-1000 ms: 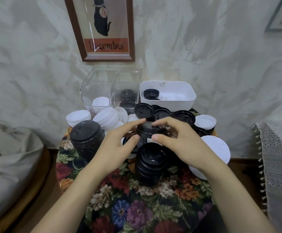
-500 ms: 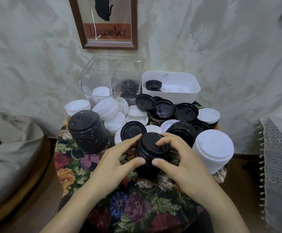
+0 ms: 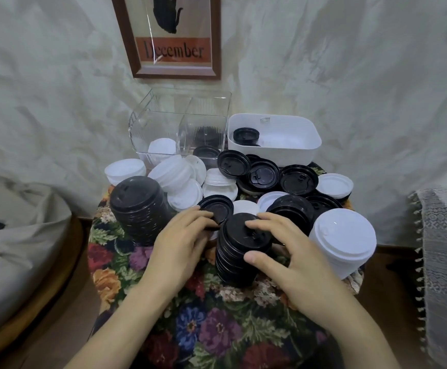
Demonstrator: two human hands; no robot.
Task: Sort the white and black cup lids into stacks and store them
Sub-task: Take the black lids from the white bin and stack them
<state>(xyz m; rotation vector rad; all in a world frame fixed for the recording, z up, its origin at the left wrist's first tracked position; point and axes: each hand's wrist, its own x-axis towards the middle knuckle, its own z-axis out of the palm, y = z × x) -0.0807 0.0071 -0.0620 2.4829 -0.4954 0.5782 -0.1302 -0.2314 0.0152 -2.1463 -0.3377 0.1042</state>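
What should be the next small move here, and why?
Probably pick up the loose black lid with the left hand, turn it over, and set it on the black stack. That lid lies upturned just beside the stack, the left fingers rest on its near edge, and the right hand holds the stack steady.

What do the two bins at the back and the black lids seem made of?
Clear bin: probably rigid plastic, glossy, see-through walls with reflections. White bin: opaque plastic, smooth, rounded moulded corners. Black lid stack: thin moulded plastic, slight sheen, embossed marks.
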